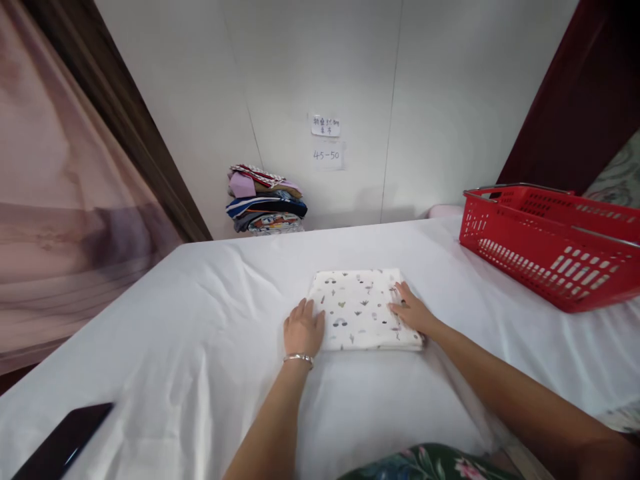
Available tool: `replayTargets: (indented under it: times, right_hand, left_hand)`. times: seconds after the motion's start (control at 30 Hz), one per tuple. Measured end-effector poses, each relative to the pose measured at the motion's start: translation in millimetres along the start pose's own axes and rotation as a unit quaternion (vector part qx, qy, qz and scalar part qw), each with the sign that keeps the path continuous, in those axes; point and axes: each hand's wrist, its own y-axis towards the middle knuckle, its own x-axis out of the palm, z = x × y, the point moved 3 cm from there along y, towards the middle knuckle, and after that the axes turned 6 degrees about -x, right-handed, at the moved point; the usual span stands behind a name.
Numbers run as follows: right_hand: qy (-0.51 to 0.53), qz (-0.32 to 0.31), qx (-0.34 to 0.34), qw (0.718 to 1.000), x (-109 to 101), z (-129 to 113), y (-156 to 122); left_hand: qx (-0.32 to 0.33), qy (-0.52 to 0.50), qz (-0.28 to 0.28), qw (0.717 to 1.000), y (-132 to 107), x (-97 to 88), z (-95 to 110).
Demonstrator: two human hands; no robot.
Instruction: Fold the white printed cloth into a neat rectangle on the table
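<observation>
A white cloth with small printed motifs, rainbows among them, lies folded into a flat rectangle on the white-covered table. My left hand, with a silver bracelet at the wrist, rests at the cloth's left edge, fingers stretched out and palm down. On the opposite side my right hand lies over the right edge, its fingers spread on the fabric. Neither hand grips the cloth. The undersides of both palms are hidden.
A red plastic basket with metal handles stands at the right. Folded clothes are piled in a stack beyond the far edge, by the wall. A dark phone lies front left. Curtains hang at the left.
</observation>
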Motion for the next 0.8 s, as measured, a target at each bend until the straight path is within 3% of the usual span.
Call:
replayTargets:
  times: [0.13, 0.27, 0.4, 0.53, 0.67, 0.8]
  right_hand:
    - [0.055, 0.006, 0.038, 0.998, 0.3, -1.3, -42.0]
    - [0.069, 0.007, 0.034, 0.997, 6.8, -7.6, -68.6]
    - [0.06, 0.023, -0.02, 0.998, 19.4, -19.9, -72.5]
    - [0.016, -0.022, -0.082, 0.996, 29.4, -31.7, -66.3]
    - [-0.07, -0.047, -0.098, 0.992, 25.2, -30.2, -66.2]
    - [-0.177, -0.039, -0.145, 0.973, 13.9, -34.6, -64.3]
  left_hand:
    - [-0.117, -0.033, -0.108, 0.987, 9.9, 2.0, -17.7]
    - [-0.166, -0.047, -0.15, 0.974, 10.0, 1.1, -18.7]
    - [-0.177, -0.056, -0.121, 0.975, 10.7, -9.7, -26.1]
    - [-0.199, -0.048, -0.099, 0.974, 8.4, -18.8, -41.8]
    - [-0.204, -0.022, -0.115, 0.972, -0.8, -16.9, -46.9]
    - [-0.163, 0.014, -0.091, 0.982, -1.1, -21.7, -39.7]
